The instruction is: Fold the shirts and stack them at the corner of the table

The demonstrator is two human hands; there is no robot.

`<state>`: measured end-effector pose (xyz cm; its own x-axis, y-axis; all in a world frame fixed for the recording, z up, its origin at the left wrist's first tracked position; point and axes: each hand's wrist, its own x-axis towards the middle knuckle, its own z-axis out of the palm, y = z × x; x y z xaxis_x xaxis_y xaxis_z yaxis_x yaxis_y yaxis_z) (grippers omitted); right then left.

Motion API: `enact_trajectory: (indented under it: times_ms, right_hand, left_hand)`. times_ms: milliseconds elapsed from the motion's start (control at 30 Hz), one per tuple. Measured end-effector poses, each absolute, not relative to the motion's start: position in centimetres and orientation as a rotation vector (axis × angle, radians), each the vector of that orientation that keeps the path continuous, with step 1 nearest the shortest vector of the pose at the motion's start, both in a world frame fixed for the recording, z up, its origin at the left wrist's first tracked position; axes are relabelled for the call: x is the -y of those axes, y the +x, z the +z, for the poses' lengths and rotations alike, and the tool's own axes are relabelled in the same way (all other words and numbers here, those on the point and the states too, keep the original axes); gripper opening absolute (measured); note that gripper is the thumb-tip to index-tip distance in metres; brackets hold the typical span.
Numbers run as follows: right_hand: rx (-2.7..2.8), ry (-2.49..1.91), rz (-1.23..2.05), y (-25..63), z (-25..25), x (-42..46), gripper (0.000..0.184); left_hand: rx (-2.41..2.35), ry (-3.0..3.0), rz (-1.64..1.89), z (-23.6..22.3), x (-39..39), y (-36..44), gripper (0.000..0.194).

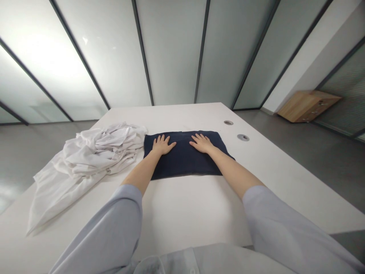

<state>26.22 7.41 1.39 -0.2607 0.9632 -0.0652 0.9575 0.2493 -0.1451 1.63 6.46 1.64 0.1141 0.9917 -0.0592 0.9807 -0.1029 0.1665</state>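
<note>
Pale grey fabric sleeves (114, 220) extend over a smooth white table (194, 205). The left hand (162, 145) and right hand (203, 144) rest palms down, fingers spread, on a rectangular navy-blue cloth (186, 161) directly beneath them. A crumpled white fabric heap (91, 152) lies left of the hands; beyond them stand tall, dark-framed frosted-glass panels (173, 49).

The frosted panels (37, 49) are lit brightest at upper left; the right is left dimmer. Glare is reflected by the floor (28, 144), soft shadows are cast on the counter (188, 213), little detail is held in the navy cloth (184, 161), and edges are stretched by wide-angle distortion.
</note>
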Motion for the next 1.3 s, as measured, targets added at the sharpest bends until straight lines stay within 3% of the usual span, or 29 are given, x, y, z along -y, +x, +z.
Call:
enact_trajectory:
  times_ms: [333, 567, 933, 1067, 1300]
  right_hand:
    - [2.442, -1.784, 0.212, 26.8, 0.5, -8.2, 0.07]
    - [2.504, -1.686, 0.116, 27.0, 1.1, -10.3, 0.069]
    - [2.339, -1.413, -0.27, 22.9, 3.8, -6.2, 0.043]
    - [2.327, -1.45, -0.213, 23.5, 3.0, -3.2, 0.044]
    - [2.431, -1.779, 0.19, 27.2, 0.0, -3.8, 0.067]
  left_hand:
    - [-1.737, 2.715, 0.408, 1.9, -2.4, 1.6, 0.046]
    - [-1.326, 2.83, 0.179, 1.5, -0.9, 2.2, 0.057]
    - [-1.855, 2.374, 0.175, 1.3, -3.6, 6.7, 0.071]
    - [-2.117, 2.168, 0.179, 1.9, -4.4, 8.0, 0.073]
    - [-2.131, 2.221, -0.023, 3.0, -3.2, 8.4, 0.078]
